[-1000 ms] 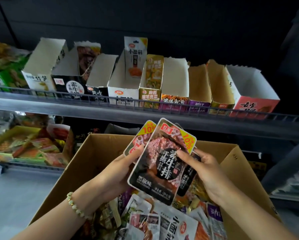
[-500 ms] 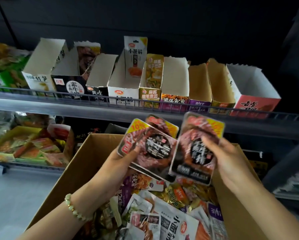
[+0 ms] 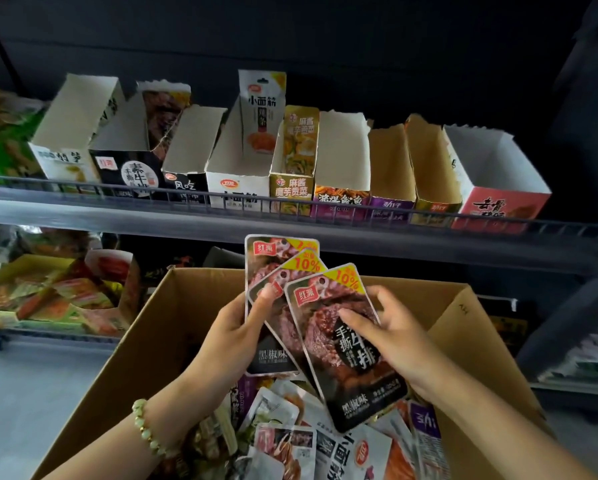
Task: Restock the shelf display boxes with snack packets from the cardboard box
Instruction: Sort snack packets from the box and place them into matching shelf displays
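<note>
Here, three dark glossy snack packets with yellow 10% corners stand fanned out above the open brown cardboard box, lower and nearer than the shelf. The left hand grips the two rear packets at their left edge, with the thumb pressed on their front and the fingers curled behind. The right hand pinches the nearest packet (the one tilted furthest right), thumb on its printed face and fingers curled round its right edge. The three packets overlap and touch one another.

Beneath them, inside the box, lies a heap of loose mixed packets. On the far grey metal shelf a row of torn-open paper display boxes stands behind a low wire rail. The black display box, second from the left, carries round white lettering on its front. A green bead bracelet sits on the left wrist.
</note>
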The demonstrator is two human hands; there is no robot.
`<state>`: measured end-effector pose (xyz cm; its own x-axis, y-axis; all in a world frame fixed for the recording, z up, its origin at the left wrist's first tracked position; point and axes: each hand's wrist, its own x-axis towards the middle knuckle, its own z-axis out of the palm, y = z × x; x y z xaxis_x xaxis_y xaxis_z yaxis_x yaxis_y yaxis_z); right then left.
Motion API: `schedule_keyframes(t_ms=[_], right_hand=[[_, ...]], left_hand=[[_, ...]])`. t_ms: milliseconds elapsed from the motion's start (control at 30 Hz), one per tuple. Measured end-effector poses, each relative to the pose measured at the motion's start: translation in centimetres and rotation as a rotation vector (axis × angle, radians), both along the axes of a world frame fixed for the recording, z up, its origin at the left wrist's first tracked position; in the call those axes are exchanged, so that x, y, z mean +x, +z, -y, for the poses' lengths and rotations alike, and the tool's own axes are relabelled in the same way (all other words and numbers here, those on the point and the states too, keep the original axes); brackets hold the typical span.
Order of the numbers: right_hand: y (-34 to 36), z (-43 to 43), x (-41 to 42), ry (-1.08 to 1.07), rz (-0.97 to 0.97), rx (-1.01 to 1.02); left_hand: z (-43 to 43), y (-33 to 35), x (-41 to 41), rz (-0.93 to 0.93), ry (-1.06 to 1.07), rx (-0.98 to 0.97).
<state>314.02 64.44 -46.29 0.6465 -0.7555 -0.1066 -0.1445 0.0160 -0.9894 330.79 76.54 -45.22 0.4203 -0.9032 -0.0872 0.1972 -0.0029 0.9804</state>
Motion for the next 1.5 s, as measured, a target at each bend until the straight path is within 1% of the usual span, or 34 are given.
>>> schedule_keyframes(t_ms=[100, 167, 233, 267, 333, 400, 467, 533, 633, 733, 867, 1000, 1133, 1233, 1367, 1433, 1500], right_hand=[[0.8, 0.5, -0.7, -0.076, 0.099, 0.060], [1.1, 1.0, -1.3, -0.181, 0.196, 0.175], [1.2, 1.6, -1.6, -0.286, 0.273, 0.294], [1.1, 1.7, -1.6, -0.318, 0.292, 0.336], [0.9, 1.3, -1.3, -0.312, 0.262, 0.360], [0.1, 0.0, -0.5, -0.256, 0.185, 0.347], [-0.9, -1.6, 0.4, -0.220, 0.093, 0.286], [-1.4, -2.8, 1.3, -0.213, 0.010, 0.165], [-1.2, -2.9, 1.7, -0.199, -0.037, 0.020], [-0.1, -2.4, 1.9, -0.171, 0.050, -0.038], [1.2, -2.3, 2.3, -0.137, 0.125, -0.143], [2.9, -2.0, 3.0, -0.152, 0.197, -0.120], [5.5, -1.3, 4.6, -0.186, 0.299, -0.176], [7.7, -0.9, 6.4, -0.182, 0.345, -0.296], [11.7, -1.2, 9.0, -0.019, 0.264, -0.589], [14.0, -0.7, 10.4, 0.063, 0.205, -0.618], [16.0, 0.2, 12.1, 0.154, 0.115, -0.589]], left_hand=[[0.2, 0.3, 0.7, 0.096, 0.063, 0.000], [0.1, 0.2, 1.0, 0.165, 0.120, -0.002], [0.1, 0.1, 1.0, 0.140, 0.143, -0.031], [0.1, 0.1, 0.8, 0.113, 0.119, -0.050], [0.1, 0.2, 0.2, 0.071, 0.028, -0.084], [0.2, 0.0, -0.8, 0.089, -0.069, -0.107], [0.3, -0.8, -1.7, 0.154, -0.125, -0.101], [0.4, -1.8, -2.3, 0.218, -0.172, -0.074], [0.5, -2.7, -2.0, 0.216, -0.200, -0.025], [0.6, -2.6, -1.6, 0.171, -0.229, -0.015], [0.9, -1.7, -1.5, 0.109, -0.245, -0.065], [0.9, 0.2, -1.0, 0.113, -0.284, -0.078], [0.7, 2.4, 0.4, 0.227, -0.180, -0.125], [0.4, 4.1, 1.4, 0.337, -0.167, -0.146], [0.0, 6.7, 4.9, 0.449, -0.096, -0.174], [-0.3, 7.9, 7.2, 0.517, -0.079, -0.176], [-0.5, 8.9, 9.5, 0.569, -0.068, -0.169]])
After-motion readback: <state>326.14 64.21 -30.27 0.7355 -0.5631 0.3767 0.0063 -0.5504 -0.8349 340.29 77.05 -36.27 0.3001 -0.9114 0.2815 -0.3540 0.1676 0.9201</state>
